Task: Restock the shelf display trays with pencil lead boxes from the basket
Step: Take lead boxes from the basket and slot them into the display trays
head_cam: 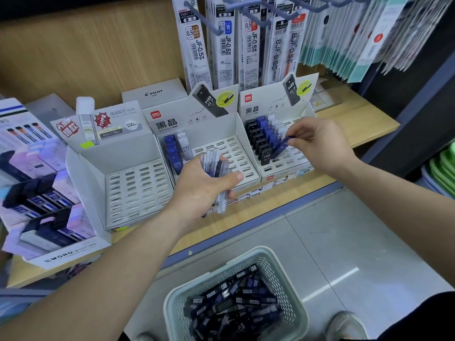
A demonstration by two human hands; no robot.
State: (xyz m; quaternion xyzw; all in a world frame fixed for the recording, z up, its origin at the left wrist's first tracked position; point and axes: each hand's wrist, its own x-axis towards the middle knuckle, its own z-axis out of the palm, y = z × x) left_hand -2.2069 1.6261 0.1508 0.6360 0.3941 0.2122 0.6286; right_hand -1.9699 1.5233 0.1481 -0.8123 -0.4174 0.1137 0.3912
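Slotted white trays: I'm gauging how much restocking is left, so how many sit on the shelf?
3. The left tray looks empty, the middle tray holds a few boxes at its left, and the right tray is under the right hand. More may lie outside view.

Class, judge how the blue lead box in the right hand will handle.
Probably stiff: the blue lead box is straight though pinched at one end by the right hand. Likely light: fingertips alone carry it. Smooth-looking, perhaps slippery.
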